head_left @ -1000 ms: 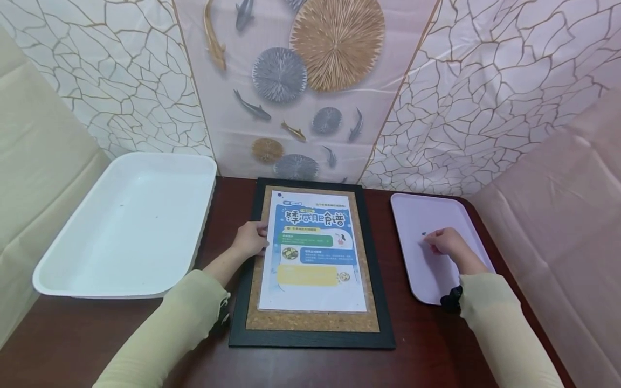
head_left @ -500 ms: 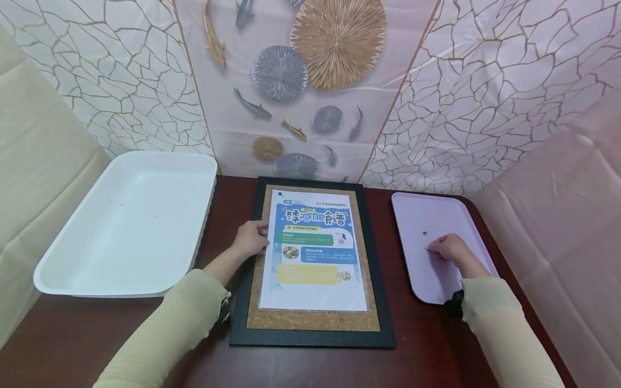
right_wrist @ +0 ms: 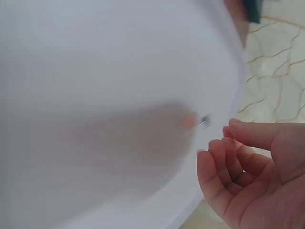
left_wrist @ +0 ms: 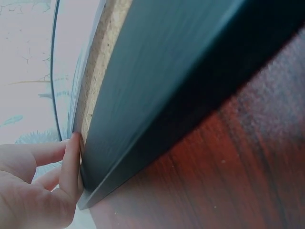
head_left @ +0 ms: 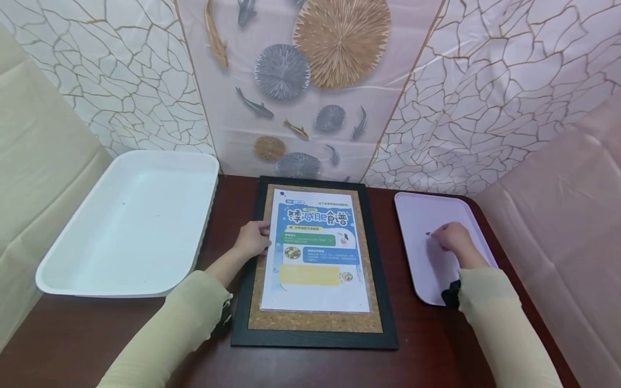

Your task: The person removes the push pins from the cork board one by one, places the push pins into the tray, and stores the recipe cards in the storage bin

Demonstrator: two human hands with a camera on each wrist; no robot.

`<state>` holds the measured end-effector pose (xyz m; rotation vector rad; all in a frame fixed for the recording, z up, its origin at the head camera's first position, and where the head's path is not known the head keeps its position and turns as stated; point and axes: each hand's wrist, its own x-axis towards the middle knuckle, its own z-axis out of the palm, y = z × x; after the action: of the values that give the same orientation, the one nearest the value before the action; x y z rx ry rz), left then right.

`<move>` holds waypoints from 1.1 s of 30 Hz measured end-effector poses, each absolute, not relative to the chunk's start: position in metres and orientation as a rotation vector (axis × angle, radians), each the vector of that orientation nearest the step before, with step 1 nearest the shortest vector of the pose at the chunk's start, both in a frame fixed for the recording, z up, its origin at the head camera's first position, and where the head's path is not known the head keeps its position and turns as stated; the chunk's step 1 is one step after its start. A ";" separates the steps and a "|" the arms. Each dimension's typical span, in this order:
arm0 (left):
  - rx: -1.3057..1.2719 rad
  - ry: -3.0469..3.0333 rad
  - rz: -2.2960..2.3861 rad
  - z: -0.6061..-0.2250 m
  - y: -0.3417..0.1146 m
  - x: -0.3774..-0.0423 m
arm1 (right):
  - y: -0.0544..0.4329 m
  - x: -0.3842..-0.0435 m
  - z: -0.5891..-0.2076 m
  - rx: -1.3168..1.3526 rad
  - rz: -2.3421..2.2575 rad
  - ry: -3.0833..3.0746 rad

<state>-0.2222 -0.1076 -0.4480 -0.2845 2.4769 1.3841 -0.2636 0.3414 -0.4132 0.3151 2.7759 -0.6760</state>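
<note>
A printed sheet [head_left: 315, 296] in blue, green and yellow lies on a black-framed cork board [head_left: 315, 321]. At its top left corner sits a small dark pin [head_left: 282, 193]. My left hand [head_left: 252, 239] rests at the sheet's left edge, fingertips touching the edge over the cork and frame. Over the lilac tray [head_left: 427, 207] is my right hand [head_left: 456, 239], with fingers loosely bent. In the right wrist view a small dark pin with a shiny point [right_wrist: 205, 120] lies on the tray, just ahead of the fingertips and apart from them. An orange spot [right_wrist: 189, 121] shows beside it.
A large white basin [head_left: 131, 226] stands on the dark wooden table [head_left: 271, 369] at the left. Patterned cloth [head_left: 310, 81] forms the back wall, and plain beige panels [head_left: 567, 205] close the sides.
My right hand drew back toward me from the dark pin on the tray, then moved forward again beside it. My left hand stays at the sheet's edge.
</note>
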 end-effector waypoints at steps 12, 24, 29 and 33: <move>-0.296 2.482 1.388 -0.450 -0.108 -0.222 | 0.212 -0.324 -0.384 0.117 -0.921 2.803; -0.303 2.509 1.377 -0.451 -0.108 -0.224 | 0.080 -0.357 -0.410 -0.088 -1.068 2.654; -0.308 2.507 1.378 -0.450 -0.108 -0.224 | 0.050 -0.359 -0.424 -0.127 -1.061 2.633; -0.311 2.512 1.379 -0.449 -0.109 -0.224 | 0.033 -0.362 -0.436 -0.141 -1.033 2.628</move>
<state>-0.2242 -0.1090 -0.4494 -0.3111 2.5118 1.3786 -0.3618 0.0329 -0.4360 -0.1413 2.6285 -1.0330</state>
